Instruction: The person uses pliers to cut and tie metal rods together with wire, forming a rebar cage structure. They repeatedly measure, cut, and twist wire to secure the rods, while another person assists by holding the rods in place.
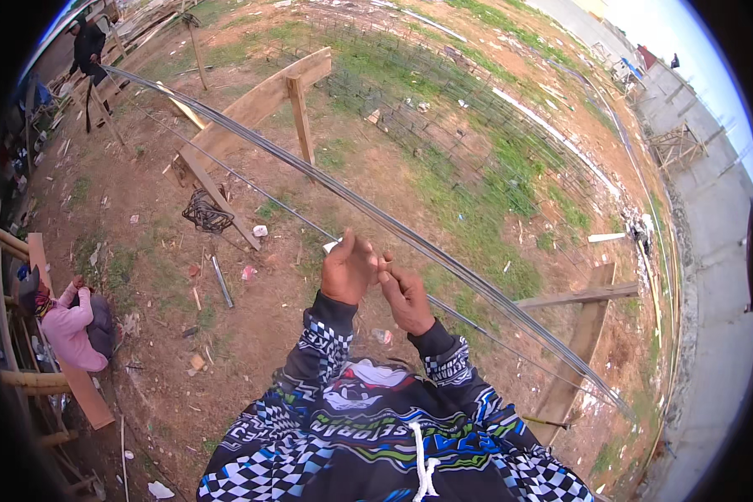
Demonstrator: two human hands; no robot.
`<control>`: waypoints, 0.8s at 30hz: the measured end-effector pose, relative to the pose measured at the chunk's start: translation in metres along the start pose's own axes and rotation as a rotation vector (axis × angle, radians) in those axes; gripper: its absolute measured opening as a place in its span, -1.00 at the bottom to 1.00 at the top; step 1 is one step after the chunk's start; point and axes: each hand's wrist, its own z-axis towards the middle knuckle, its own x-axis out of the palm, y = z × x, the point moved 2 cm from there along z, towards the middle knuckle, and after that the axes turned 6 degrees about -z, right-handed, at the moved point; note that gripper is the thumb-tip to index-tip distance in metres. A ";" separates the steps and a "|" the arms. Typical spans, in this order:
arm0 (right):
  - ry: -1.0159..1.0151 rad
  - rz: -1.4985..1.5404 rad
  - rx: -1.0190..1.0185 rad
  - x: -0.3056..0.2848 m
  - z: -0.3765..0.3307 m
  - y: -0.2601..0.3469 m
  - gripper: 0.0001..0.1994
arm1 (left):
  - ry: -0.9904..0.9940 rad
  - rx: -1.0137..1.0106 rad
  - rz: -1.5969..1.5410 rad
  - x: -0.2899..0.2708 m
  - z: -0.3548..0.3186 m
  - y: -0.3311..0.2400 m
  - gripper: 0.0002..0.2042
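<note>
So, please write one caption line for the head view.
Both hands, left hand and right hand, meet at a bundle of long steel rods resting across wooden trestles.

Two hands up at the rods: left hand [349,269], right hand [406,294]. One bundle of long steel rods [443,255]; single rods too fine to count. Two timber trestles: far one [259,105], near one [581,335]. One wire coil [207,212] on the ground. Two other people: one crouching [74,322], one standing [86,46].
</note>
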 end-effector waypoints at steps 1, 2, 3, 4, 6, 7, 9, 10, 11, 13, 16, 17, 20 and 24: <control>0.012 -0.009 -0.004 -0.001 0.005 0.002 -0.82 | 0.060 -0.024 -0.028 -0.001 0.003 -0.004 -0.58; 0.025 -0.017 -0.008 -0.002 0.008 0.003 -0.83 | -0.042 -0.001 0.020 -0.003 0.005 -0.006 -0.63; 0.018 -0.028 0.029 -0.001 0.010 -0.004 -0.81 | -0.147 0.021 0.071 0.001 0.006 -0.010 -0.66; 0.014 -0.038 0.063 0.000 0.011 -0.015 -0.79 | -0.253 0.046 0.123 0.002 0.007 -0.013 -0.68; 0.065 -0.059 0.197 0.003 0.013 -0.023 -0.76 | -0.279 0.073 0.106 -0.013 0.004 -0.014 -0.68; 0.043 -0.065 0.180 0.008 0.015 -0.027 -0.78 | -0.290 0.100 0.106 -0.015 0.003 -0.020 -0.67; 0.068 0.146 0.302 0.016 0.011 -0.035 -0.77 | -0.322 0.113 0.257 -0.010 -0.003 -0.024 -0.66; 0.132 0.346 0.449 0.014 0.005 -0.032 -0.75 | -0.268 0.163 0.327 -0.014 -0.004 -0.025 -0.65; 0.203 0.437 0.515 0.012 0.003 -0.027 -0.73 | -0.229 0.141 0.524 -0.017 -0.007 -0.030 -0.69; 0.395 0.472 0.654 0.001 0.000 -0.029 -0.75 | 0.063 0.046 0.763 -0.021 -0.011 -0.048 -0.75; 0.418 0.526 0.634 0.013 0.006 -0.029 -0.76 | -0.006 -0.129 0.725 -0.032 -0.017 -0.067 -0.72; 0.379 0.522 0.604 0.021 0.006 -0.027 -0.75 | -0.120 -0.120 0.686 -0.037 -0.020 -0.066 -0.71; 0.226 0.531 0.519 0.053 0.006 -0.027 -0.72 | -0.513 0.054 0.183 -0.057 -0.033 -0.042 -0.65; 0.134 0.286 0.360 0.085 -0.003 -0.050 -0.72 | -0.725 0.378 0.354 -0.046 -0.044 -0.049 -0.61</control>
